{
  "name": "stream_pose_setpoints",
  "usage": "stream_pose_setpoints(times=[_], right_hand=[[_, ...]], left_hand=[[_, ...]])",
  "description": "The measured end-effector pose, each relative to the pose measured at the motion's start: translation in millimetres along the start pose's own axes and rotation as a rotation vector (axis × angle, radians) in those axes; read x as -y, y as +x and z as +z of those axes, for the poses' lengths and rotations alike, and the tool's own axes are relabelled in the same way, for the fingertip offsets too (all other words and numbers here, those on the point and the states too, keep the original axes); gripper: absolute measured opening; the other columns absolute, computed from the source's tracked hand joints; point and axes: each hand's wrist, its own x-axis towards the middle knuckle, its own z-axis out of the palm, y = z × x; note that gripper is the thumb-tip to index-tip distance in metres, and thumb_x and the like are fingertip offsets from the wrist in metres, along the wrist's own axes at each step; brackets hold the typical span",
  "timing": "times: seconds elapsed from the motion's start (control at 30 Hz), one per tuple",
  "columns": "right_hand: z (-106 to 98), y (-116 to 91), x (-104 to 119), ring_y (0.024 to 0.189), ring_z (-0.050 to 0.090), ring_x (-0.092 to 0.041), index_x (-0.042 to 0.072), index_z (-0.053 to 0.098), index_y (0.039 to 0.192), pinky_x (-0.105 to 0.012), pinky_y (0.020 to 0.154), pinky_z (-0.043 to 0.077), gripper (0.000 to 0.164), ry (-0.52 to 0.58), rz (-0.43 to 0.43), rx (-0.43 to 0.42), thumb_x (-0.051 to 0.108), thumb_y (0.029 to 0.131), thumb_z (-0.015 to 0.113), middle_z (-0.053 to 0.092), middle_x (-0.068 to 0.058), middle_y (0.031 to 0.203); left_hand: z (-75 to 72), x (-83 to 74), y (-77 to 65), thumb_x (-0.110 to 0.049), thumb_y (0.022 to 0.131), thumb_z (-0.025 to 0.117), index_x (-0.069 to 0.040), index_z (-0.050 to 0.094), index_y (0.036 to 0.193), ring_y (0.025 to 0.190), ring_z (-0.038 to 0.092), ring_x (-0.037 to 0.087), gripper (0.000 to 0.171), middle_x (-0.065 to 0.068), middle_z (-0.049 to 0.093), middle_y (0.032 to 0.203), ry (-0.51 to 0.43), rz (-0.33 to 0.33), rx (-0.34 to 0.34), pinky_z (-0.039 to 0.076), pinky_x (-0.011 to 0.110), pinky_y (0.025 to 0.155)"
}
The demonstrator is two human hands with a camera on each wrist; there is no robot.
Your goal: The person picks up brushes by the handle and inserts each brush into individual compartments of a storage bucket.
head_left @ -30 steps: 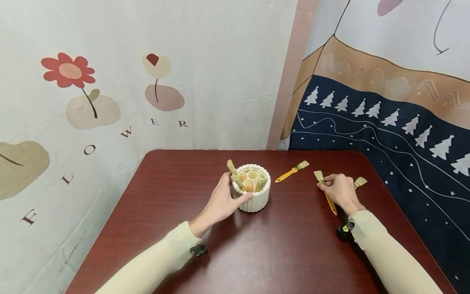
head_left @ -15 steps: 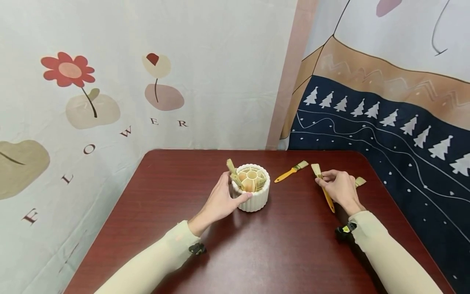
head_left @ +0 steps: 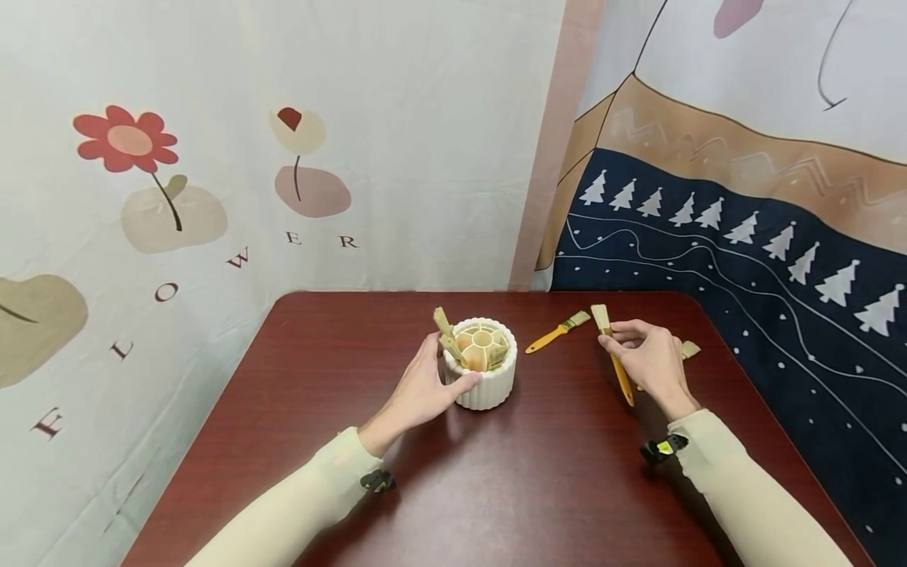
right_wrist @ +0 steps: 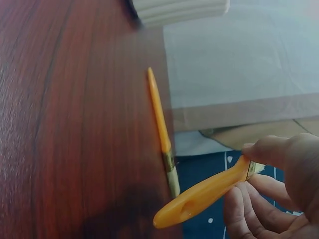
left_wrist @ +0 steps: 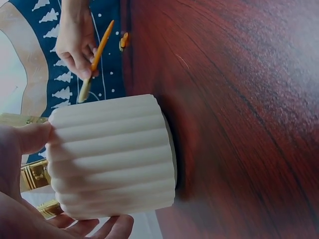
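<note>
My left hand (head_left: 421, 387) grips the near left side of a white ribbed round holder (head_left: 489, 390), thumb at the front of its rim. Inside the holder is a divider with petal-shaped slots, and brush bristles (head_left: 442, 321) stick up at its left. My right hand (head_left: 652, 362) pinches a paintbrush (right_wrist: 204, 196) with a yellow handle near its metal band, bristles up and handle slanting down. Another yellow paintbrush (head_left: 556, 331) lies on the table between the holder and my right hand. Behind that hand, the bristles of one more paintbrush (head_left: 690, 349) show; its handle is mostly hidden.
Everything stands on a dark red wooden table (head_left: 340, 346) with rounded far corners. A pale curtain with printed flowers (head_left: 425, 142) hangs behind it, and a dark blue cloth with white trees (head_left: 744, 276) hangs on the right.
My right hand has lifted the pinched paintbrush a little and moved it slightly left, away from the brush behind it. My left hand keeps its grip on the holder.
</note>
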Motion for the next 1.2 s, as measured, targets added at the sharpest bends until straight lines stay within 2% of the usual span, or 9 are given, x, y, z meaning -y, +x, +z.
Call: stream_pose_setpoints(times=[0.2, 0.47, 0.7, 0.83, 0.93, 1.03, 1.13, 1.2], right_hand=[[-1, -2, 12, 0.101, 0.087, -0.039, 0.010, 0.087, 0.133, -0.010, 0.070, 0.054, 0.042, 0.021, -0.023, -0.015, 0.041, 0.105, 0.090, 0.089, -0.019, 0.114], [1, -5, 31, 0.100, 0.087, -0.038, 0.011, 0.087, 0.132, -0.007, 0.070, 0.054, 0.040, 0.058, -0.044, -0.034, 0.039, 0.104, 0.092, 0.090, -0.017, 0.113], [3, -9, 48, 0.098, 0.087, -0.035, 0.013, 0.087, 0.132, -0.006, 0.073, 0.054, 0.039, 0.086, -0.069, -0.032, 0.038, 0.103, 0.093, 0.090, -0.014, 0.113], [3, -10, 53, 0.094, 0.085, -0.025, 0.014, 0.087, 0.131, -0.005, 0.076, 0.055, 0.038, 0.100, -0.083, -0.036, 0.038, 0.103, 0.093, 0.090, -0.012, 0.112], [3, -12, 57, 0.090, 0.081, -0.008, 0.015, 0.087, 0.132, -0.004, 0.077, 0.055, 0.037, 0.111, -0.089, -0.038, 0.038, 0.103, 0.093, 0.090, -0.011, 0.113], [2, -13, 62, 0.088, 0.074, 0.007, 0.016, 0.086, 0.132, -0.004, 0.078, 0.056, 0.037, 0.134, -0.093, -0.042, 0.038, 0.103, 0.093, 0.090, -0.011, 0.114], [1, -15, 67, 0.088, 0.070, 0.014, 0.017, 0.086, 0.132, -0.003, 0.080, 0.056, 0.036, 0.162, -0.109, -0.051, 0.037, 0.103, 0.094, 0.089, -0.010, 0.114], [2, -15, 70, 0.089, 0.070, 0.015, 0.017, 0.086, 0.132, -0.003, 0.081, 0.057, 0.036, 0.181, -0.122, -0.059, 0.035, 0.102, 0.094, 0.089, -0.010, 0.114]], left_hand=[[-2.8, 1.7, 0.8, -0.038, 0.097, 0.095, -0.002, 0.051, 0.165, 0.142, 0.068, 0.038, 0.089, 0.020, 0.067, 0.155, -0.012, 0.007, 0.014, 0.055, 0.061, 0.122], [-5.5, 3.4, 3.6, -0.023, 0.100, 0.092, -0.001, 0.051, 0.162, 0.133, 0.075, 0.036, 0.077, 0.019, 0.070, 0.152, -0.126, 0.001, 0.092, 0.058, 0.061, 0.119], [-7.5, 4.0, 6.1, -0.017, 0.104, 0.088, 0.000, 0.047, 0.162, 0.145, 0.073, 0.045, 0.072, 0.022, 0.066, 0.156, -0.213, -0.006, 0.147, 0.061, 0.060, 0.119], [-6.5, 3.7, 6.9, -0.014, 0.105, 0.086, 0.003, 0.046, 0.162, 0.144, 0.073, 0.047, 0.072, 0.025, 0.064, 0.155, -0.234, 0.004, 0.154, 0.062, 0.060, 0.117], [-3.9, 2.7, 6.2, -0.015, 0.102, 0.089, 0.003, 0.044, 0.165, 0.142, 0.074, 0.044, 0.080, 0.025, 0.065, 0.155, -0.211, 0.001, 0.123, 0.061, 0.058, 0.118], [-0.2, -0.6, 3.0, -0.025, 0.097, 0.095, 0.003, 0.040, 0.170, 0.143, 0.070, 0.040, 0.095, 0.024, 0.063, 0.156, -0.134, -0.021, 0.048, 0.056, 0.057, 0.123], [4.8, -6.9, -1.3, -0.038, 0.090, 0.100, 0.002, 0.038, 0.171, 0.147, 0.064, 0.038, 0.109, 0.023, 0.058, 0.158, -0.066, -0.064, -0.034, 0.051, 0.057, 0.128], [8.8, -11.8, -3.4, -0.042, 0.087, 0.102, 0.001, 0.039, 0.169, 0.148, 0.063, 0.039, 0.112, 0.022, 0.056, 0.159, -0.054, -0.083, -0.078, 0.050, 0.056, 0.129]])
